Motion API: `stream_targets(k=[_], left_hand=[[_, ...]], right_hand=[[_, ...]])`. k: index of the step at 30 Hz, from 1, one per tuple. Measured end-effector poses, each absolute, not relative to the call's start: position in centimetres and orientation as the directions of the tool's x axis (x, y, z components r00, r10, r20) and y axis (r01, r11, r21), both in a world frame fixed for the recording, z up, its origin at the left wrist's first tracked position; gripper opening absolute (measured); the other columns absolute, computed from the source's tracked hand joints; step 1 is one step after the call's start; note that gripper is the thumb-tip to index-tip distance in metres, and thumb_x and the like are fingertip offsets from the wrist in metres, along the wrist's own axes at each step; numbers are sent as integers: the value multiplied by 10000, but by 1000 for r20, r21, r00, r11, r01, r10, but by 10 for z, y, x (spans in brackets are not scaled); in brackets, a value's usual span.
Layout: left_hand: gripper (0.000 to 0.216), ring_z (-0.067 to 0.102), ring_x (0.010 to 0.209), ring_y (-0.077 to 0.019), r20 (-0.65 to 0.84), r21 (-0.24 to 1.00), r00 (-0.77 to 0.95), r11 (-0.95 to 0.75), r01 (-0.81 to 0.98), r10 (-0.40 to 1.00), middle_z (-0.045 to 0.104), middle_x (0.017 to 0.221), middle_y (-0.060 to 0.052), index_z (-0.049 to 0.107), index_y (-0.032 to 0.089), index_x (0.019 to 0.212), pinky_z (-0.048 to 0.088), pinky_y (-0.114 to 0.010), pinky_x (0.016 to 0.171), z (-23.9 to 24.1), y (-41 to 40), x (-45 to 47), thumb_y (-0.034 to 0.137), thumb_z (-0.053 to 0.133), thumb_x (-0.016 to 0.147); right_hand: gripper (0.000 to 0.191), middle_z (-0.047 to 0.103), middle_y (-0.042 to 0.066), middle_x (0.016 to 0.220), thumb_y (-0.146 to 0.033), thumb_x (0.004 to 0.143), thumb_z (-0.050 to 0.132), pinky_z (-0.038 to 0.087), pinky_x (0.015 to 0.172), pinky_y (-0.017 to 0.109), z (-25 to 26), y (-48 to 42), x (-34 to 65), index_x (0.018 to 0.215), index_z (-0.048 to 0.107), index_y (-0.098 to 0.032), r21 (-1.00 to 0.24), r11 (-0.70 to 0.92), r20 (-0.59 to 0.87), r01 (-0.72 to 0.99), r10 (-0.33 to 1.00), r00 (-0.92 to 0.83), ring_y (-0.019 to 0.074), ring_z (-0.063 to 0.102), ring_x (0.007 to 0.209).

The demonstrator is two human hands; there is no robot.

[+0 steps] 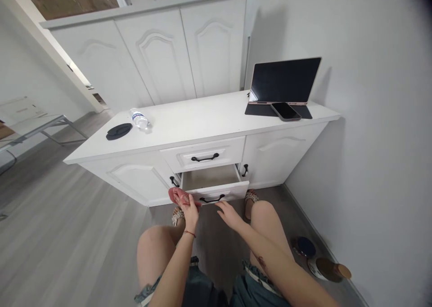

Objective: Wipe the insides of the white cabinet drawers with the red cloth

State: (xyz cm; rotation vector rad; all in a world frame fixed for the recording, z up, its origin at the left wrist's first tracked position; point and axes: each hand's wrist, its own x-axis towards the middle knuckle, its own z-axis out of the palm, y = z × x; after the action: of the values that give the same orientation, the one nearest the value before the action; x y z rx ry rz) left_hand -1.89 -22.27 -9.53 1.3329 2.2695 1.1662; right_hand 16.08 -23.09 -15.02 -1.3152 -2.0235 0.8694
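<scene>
My left hand [189,211] is closed on a pinkish-red, flat, rounded item with a pale pattern [177,193]; its exact kind is hard to make out. It is in front of the left end of the lower drawer [236,191], which is pulled out from the white cabinet [135,176]. Inside, the visible part of the drawer shows a bare pale bottom. Just below the black drawer handle [212,199], my right hand [229,214] is stretched out with its fingers apart, holding nothing. Whether its fingertips touch the drawer front cannot be told.
On the cabinet top lie a clear plastic bottle [140,119], a dark oval object [119,131], a tablet [286,81] on its stand and a phone [286,111]. Jars [326,269] stand on the floor by the right wall. My knees flank the drawer.
</scene>
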Motion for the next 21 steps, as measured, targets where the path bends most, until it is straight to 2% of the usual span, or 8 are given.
stream_targets(k=[2, 3, 8, 12, 14, 17, 21], left_hand=[[731, -49, 1430, -275, 163, 722, -557, 286, 630, 815, -19, 1569, -184, 90, 32, 1478, 96, -445, 1162, -100, -214, -7, 468, 285, 926], [743, -91, 1422, -294, 156, 709, -558, 301, 638, 815, -42, 1567, -186, 100, 28, 1477, 91, -469, 1158, -102, -212, -2, 478, 295, 919], [768, -133, 1407, -344, 229, 601, -455, 243, 761, 860, 36, 1574, -168, 84, 79, 1490, 146, -598, 1112, -112, -210, 16, 495, 342, 898], [669, -235, 1376, -319, 246, 598, -336, 131, 791, 909, -79, 1572, -139, 225, 87, 1469, 79, -575, 1128, -120, -211, 35, 460, 307, 919], [662, -262, 1365, -309, 246, 614, -306, 96, 783, 920, -120, 1566, -133, 222, 88, 1469, 63, -566, 1132, -124, -212, 47, 453, 303, 923], [662, -247, 1373, -301, 245, 614, -268, 65, 786, 932, -111, 1569, -119, 170, 122, 1485, 83, -565, 1133, -129, -212, 64, 434, 325, 922], [657, -240, 1376, -306, 244, 570, -222, 46, 821, 944, -75, 1571, -124, 146, 121, 1487, 104, -578, 1125, -130, -213, 82, 407, 328, 925]], right_hand=[[317, 617, 110, 1102, -88, 823, 480, 467, 955, 363, -148, -239, 173, 1095, 622, -165, -784, 330, 148, 526, 922, -358, 199, 592, 1051], [299, 623, 102, 1077, -95, 831, 466, 478, 935, 359, -145, -242, 180, 1068, 632, -173, -789, 337, 168, 513, 922, -348, 194, 600, 1023], [297, 635, 82, 1046, -155, 891, 386, 489, 910, 358, -124, -245, 207, 1049, 633, -201, -800, 357, 293, 482, 934, -205, 181, 602, 994], [341, 614, 101, 1147, -195, 919, 339, 447, 977, 395, -108, -228, 228, 1115, 618, -204, -762, 318, 390, 564, 921, 9, 200, 563, 1088], [356, 598, 109, 1196, -222, 926, 331, 419, 1007, 420, -103, -214, 241, 1146, 610, -200, -734, 279, 425, 619, 900, 100, 216, 533, 1134], [376, 592, 114, 1232, -295, 936, 335, 405, 1015, 439, -100, -192, 258, 1187, 595, -195, -707, 244, 423, 663, 898, 120, 236, 511, 1168], [426, 644, 120, 1157, -389, 936, 309, 428, 976, 436, -105, -173, 266, 1144, 618, -182, -752, 179, 310, 634, 946, 100, 247, 558, 1106]])
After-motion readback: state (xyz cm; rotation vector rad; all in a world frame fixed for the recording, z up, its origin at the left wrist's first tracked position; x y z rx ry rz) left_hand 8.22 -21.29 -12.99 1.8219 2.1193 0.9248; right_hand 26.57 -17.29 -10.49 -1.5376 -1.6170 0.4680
